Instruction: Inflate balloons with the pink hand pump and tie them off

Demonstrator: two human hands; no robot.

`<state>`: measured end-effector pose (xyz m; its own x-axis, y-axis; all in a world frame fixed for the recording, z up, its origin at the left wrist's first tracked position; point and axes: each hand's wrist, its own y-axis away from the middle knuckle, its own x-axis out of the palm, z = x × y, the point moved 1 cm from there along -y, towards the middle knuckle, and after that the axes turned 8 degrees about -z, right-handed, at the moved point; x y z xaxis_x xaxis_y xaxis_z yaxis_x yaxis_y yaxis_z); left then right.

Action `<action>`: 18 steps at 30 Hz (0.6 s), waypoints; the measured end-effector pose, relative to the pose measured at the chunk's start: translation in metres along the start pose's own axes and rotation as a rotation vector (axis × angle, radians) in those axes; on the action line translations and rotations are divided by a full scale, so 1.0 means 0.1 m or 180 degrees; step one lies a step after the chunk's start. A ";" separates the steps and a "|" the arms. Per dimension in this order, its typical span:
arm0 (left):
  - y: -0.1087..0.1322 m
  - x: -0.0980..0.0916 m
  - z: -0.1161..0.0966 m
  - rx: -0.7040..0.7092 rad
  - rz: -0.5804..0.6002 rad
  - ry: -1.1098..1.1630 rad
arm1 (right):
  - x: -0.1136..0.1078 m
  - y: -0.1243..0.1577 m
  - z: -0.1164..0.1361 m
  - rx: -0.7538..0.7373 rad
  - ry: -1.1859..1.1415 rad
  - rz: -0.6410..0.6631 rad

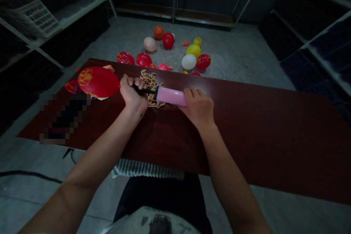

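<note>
Left hand (133, 95), right hand (199, 108) on pink pump (171, 96)

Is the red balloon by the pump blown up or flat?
Blown up: the red balloon bulges round, past the left hand on the pink pump.

At the centre of the frame the left hand (132, 93) grips the black nozzle end of a pink pump (170, 96), a red balloon (98, 81) swelling to its left. The right hand (197, 106) clasps the pump's other end above the dark red table (260, 135). Loose balloons (189, 61) lie on the floor in the upper middle.
</note>
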<state>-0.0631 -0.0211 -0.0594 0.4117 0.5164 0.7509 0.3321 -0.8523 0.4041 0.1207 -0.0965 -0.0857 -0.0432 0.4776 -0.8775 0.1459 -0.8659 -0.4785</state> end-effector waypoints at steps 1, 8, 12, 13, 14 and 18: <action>0.01 -0.01 0.03 -0.0003 0.0047 -0.0038 | 0.02 0.01 0.03 -0.0008 -0.0016 0.0009; -0.12 -0.04 0.01 -0.0133 0.0131 -0.0057 | 0.10 0.03 0.10 0.0005 -0.0058 -0.0187; -0.22 -0.02 -0.08 -0.0175 0.0212 0.0135 | 0.11 -0.03 0.10 -0.0051 0.0048 -0.0355; -0.24 -0.02 -0.10 -0.0179 0.0221 0.0189 | 0.12 -0.04 0.10 -0.0062 0.0072 -0.0383; -0.26 -0.02 -0.12 -0.0172 0.0217 0.0244 | 0.13 -0.05 0.09 -0.0078 0.0092 -0.0407; -0.38 -0.03 -0.25 -0.0064 0.0077 0.0407 | 0.16 -0.07 0.02 -0.0120 0.0222 -0.0513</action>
<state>-0.0980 0.0079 -0.0637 0.3072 0.4821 0.8205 0.3057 -0.8665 0.3946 0.1170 -0.0831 -0.0960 -0.0007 0.6200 -0.7846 0.1798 -0.7717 -0.6100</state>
